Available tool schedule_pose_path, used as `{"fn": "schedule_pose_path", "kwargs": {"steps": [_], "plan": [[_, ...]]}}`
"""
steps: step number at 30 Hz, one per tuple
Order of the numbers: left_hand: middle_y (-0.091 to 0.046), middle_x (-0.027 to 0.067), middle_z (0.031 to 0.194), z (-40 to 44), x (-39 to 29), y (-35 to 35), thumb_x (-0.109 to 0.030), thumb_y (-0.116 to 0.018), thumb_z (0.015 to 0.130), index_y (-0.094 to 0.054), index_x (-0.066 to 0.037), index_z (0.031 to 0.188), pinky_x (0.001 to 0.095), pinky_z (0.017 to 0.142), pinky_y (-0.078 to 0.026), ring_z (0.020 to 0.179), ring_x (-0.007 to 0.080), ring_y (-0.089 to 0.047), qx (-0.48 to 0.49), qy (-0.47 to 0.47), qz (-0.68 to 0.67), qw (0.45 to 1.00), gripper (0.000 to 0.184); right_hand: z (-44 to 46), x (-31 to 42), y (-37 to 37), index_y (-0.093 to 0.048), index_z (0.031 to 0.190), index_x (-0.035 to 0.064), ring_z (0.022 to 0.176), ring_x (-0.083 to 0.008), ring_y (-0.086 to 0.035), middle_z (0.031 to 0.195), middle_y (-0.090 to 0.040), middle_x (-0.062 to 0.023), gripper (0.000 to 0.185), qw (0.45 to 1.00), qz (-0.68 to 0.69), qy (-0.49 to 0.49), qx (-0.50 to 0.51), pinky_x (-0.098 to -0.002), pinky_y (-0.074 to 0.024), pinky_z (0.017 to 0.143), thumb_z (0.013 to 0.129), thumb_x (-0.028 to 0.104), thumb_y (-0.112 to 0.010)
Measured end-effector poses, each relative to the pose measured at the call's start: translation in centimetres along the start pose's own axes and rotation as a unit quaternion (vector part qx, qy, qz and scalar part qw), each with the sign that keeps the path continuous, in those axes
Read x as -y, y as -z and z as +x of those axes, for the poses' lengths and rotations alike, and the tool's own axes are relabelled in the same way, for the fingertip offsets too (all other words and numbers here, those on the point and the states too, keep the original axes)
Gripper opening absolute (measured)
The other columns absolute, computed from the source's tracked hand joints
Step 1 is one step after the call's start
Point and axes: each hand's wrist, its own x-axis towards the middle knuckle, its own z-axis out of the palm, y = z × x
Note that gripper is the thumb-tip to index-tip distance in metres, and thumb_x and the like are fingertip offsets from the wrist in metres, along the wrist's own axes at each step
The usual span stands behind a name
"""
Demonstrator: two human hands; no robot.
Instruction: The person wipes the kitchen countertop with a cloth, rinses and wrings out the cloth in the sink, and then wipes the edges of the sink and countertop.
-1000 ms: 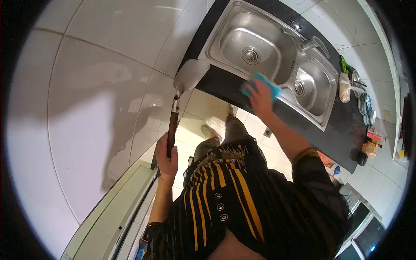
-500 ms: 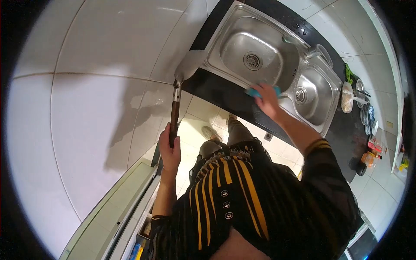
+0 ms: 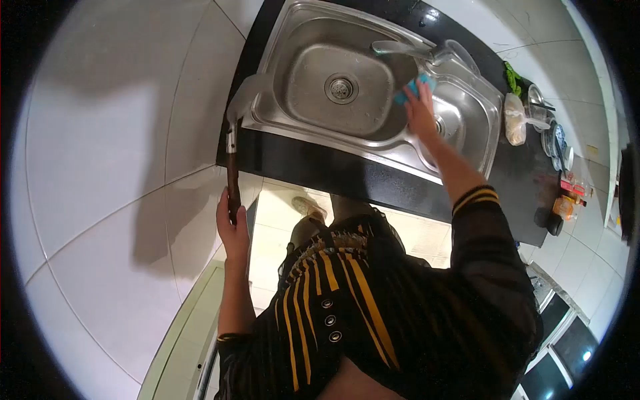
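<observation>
My left hand point(image 3: 233, 233) is closed round the dark wooden handle of a spatula point(image 3: 233, 175). The spatula's broad metal blade points away from me, above the counter beside the left rim of the sink. Fingers of my right hand point(image 3: 421, 119) press on a blue sponge or cloth point(image 3: 402, 97), which they partly cover. That hand is over the divider between the two basins of the steel sink point(image 3: 380, 141). Behind it is the faucet point(image 3: 403, 48), whose spout points over the larger basin.
A black counter point(image 3: 300, 150) surrounds the sink. On its right are green vegetables point(image 3: 513, 79), a tied plastic bag point(image 3: 515, 120), stacked dishes point(image 3: 553, 140) and an orange bottle point(image 3: 563, 207). A white tiled wall point(image 3: 100, 167) stands close on my left.
My right hand with the blue sponge or cloth has moved from the sink's front edge onto the divider, nearer the faucet. The view has shifted; the spatula stays in my left hand.
</observation>
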Motion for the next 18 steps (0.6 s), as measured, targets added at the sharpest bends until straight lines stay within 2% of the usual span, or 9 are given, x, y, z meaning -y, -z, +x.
{"fn": "schedule_pose_path", "kwargs": {"steps": [4,7,9,11,12,14,15,17,18], "plan": [[-0.047,0.0169,0.124,4.1,-0.1,-1.9,-0.004,-0.052,0.084,-0.041,-0.001,0.128,0.0322,0.094,-0.036,0.112,0.0252,-0.047,0.02,-0.047,0.027,0.998,0.046,2.8,0.1,0.2,-0.051,0.12,0.0088,0.13,-0.0376,-0.021,0.139,-0.028,-0.0156,0.039,0.997,0.008,-0.07,-0.036,-0.0431,-0.0224,0.107,0.081,0.01,-0.056],[-0.048,0.017,0.122,6.5,-0.7,-2.5,-0.004,-0.052,0.083,-0.042,-0.001,0.127,0.032,0.093,-0.037,0.109,0.0255,-0.048,0.019,-0.071,0.041,0.996,0.046,-0.2,2.2,1.2,-0.054,0.115,0.0057,0.13,-0.0371,-0.022,0.139,-0.029,-0.0144,0.036,0.999,0.008,-0.043,-0.02,-0.0424,-0.0234,0.106,0.08,0.011,-0.057],[-0.049,0.0169,0.12,7.2,-1.3,-2.4,-0.004,-0.052,0.083,-0.042,-0.002,0.127,0.0318,0.092,-0.037,0.108,0.0255,-0.049,0.007,-0.081,0.032,0.996,0.045,-4.0,3.4,1.6,-0.056,0.112,0.0035,0.129,-0.0356,-0.025,0.136,-0.033,-0.015,0.034,0.999,0.003,0.001,0.039,-0.0416,-0.0249,0.106,0.079,0.012,-0.058],[-0.05,0.0166,0.117,7.1,-1.8,-2.3,-0.005,-0.053,0.083,-0.042,-0.001,0.127,0.0316,0.092,-0.037,0.107,0.0253,-0.049,-0.011,-0.091,0.015,0.996,0.046,-5.4,5.2,3.6,-0.059,0.107,0.0037,0.122,-0.0337,-0.037,0.127,-0.045,-0.0162,0.03,0.995,0.035,0.004,0.095,-0.042,-0.0303,0.102,0.079,0.012,-0.058],[-0.05,0.0166,0.117,6.9,-1.9,-2.2,-0.005,-0.053,0.083,-0.042,-0.001,0.127,0.0316,0.092,-0.037,0.107,0.0253,-0.049,-0.02,-0.091,0.011,0.996,0.046,-5.4,5.5,4.3,-0.059,0.107,0.0037,0.122,-0.0337,-0.037,0.127,-0.045,-0.0162,0.03,0.995,0.033,0.013,0.092,-0.042,-0.0303,0.102,0.079,0.012,-0.058],[-0.05,0.0165,0.117,5.9,-1.7,-2.0,-0.006,-0.054,0.083,-0.042,-0.001,0.127,0.0317,0.091,-0.038,0.106,0.0251,-0.049,-0.024,-0.078,-0.02,0.996,0.046,-4.4,5.6,5.2,-0.06,0.103,0.0031,0.108,-0.0321,-0.049,0.111,-0.056,-0.0158,0.025,0.99,0.097,-0.034,0.101,-0.0411,-0.038,0.093,0.081,0.013,-0.058],[-0.05,0.0165,0.117,5.4,-1.8,-1.9,-0.006,-0.054,0.083,-0.042,-0.001,0.127,0.0317,0.091,-0.038,0.106,0.0251,-0.049,-0.034,-0.078,-0.023,0.996,0.046,-3.2,6.1,4.9,-0.06,0.103,0.0031,0.108,-0.0321,-0.049,0.111,-0.056,-0.0158,0.025,0.99,0.096,-0.024,0.099,-0.0411,-0.038,0.093,0.081,0.013,-0.058],[-0.051,0.0162,0.117,4.1,-1.6,-1.7,-0.005,-0.053,0.083,-0.042,-0.001,0.126,0.0315,0.089,-0.039,0.105,0.0243,-0.05,-0.056,-0.07,-0.006,0.996,0.045,0.1,8.9,3.7,-0.06,0.101,0.0032,0.096,-0.0303,-0.054,0.101,-0.059,-0.0144,0.021,0.946,0.276,-0.166,0.034,-0.0379,-0.0419,0.085,0.084,0.016,-0.057],[-0.05,0.0157,0.118,3.5,-0.7,-1.7,-0.005,-0.053,0.083,-0.043,0.0,0.126,0.0311,0.088,-0.04,0.104,0.0236,-0.05,-0.06,-0.066,0.009,0.996,0.045,2.8,11.4,3.6,-0.059,0.102,0.0033,0.094,-0.0286,-0.054,0.098,-0.059,-0.0139,0.022,0.945,0.276,-0.171,0.034,-0.0347,-0.0427,0.081,0.086,0.018,-0.054]]}}
